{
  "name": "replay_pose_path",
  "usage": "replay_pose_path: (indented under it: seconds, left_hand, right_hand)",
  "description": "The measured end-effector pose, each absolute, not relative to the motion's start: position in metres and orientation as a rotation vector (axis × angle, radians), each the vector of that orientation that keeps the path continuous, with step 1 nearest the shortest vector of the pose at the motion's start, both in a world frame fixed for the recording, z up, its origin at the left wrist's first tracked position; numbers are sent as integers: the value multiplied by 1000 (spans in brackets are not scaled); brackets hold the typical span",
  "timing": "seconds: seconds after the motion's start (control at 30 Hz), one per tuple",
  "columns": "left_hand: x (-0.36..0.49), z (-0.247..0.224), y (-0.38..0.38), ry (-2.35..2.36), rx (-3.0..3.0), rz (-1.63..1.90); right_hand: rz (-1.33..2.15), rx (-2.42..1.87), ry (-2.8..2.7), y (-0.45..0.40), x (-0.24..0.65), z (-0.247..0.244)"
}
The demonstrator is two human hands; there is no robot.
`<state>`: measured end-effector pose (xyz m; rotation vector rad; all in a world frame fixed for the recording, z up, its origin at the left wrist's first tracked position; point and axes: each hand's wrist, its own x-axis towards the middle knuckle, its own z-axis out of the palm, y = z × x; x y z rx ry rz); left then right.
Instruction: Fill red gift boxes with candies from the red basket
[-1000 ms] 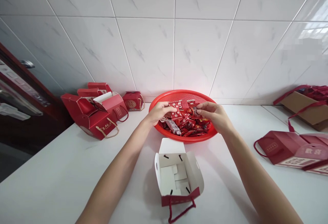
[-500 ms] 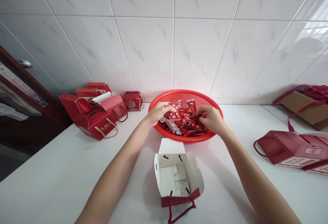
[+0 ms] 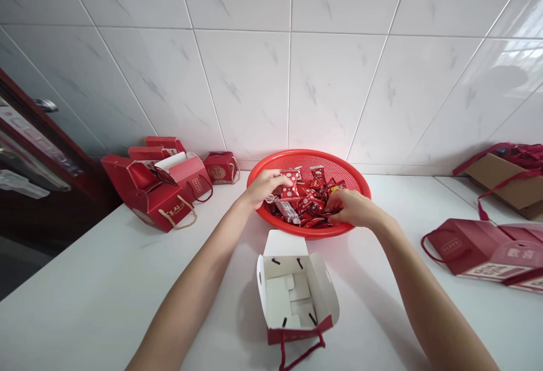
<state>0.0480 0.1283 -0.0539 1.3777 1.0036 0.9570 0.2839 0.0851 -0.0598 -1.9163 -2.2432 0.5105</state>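
Observation:
A red plastic basket [image 3: 311, 153] stands against the wall, holding many small wrapped candies [image 3: 314, 204], mostly red. Between the thumb and fingers of my left hand [image 3: 265, 189] is a red candy packet with white dots [image 3: 289, 185], held above the basket's left side. My right hand [image 3: 356, 210] reaches over the right rim, its fingers curled down among the candies. What those fingertips grip, if anything, is hidden. Nearer to me, below the basket, a gift box [image 3: 294, 297] stands with its flaps up, showing a white, bare inside and a dark red rope handle.
Several red gift boxes [image 3: 165, 190] with rope handles are grouped at the left, and a small red box [image 3: 220, 167] is by the wall. Dark red boxes [image 3: 475, 246] lie at the right. Behind them is a brown carton [image 3: 500, 181] with red ribbon-like material.
My right hand has shifted slightly right and lower among the candies, and a yellow-marked wrapper now shows beside it. My left hand still holds the dotted packet. The view has moved slightly.

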Motion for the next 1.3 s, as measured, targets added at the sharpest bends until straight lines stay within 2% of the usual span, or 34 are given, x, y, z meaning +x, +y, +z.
replay_pose_path:
  seconds: [0.4,0.63,0.83,0.93,1.13,1.3]
  left_hand:
    - [50,-51,126,1024,1365,975]
    - [49,-51,125,1036,1397,975]
    - [48,-53,127,1026,1390,962]
    - [47,-54,127,1011,1394,944]
    - [47,-56,130,996,1322,1012]
    - [48,-57,132,1024,1236,1057]
  right_hand:
    - [487,-2020,-2237,89,275,-60]
    - [501,-1903,-2118,95,277,-61]
    - [910,-1425,-1790,96,282,-61]
    - [968,-1358,-1704,96,280,-61]
    - [743,-1399,-1696,97,279,-62]
    - [550,-1660,-1890,97,279,-61]
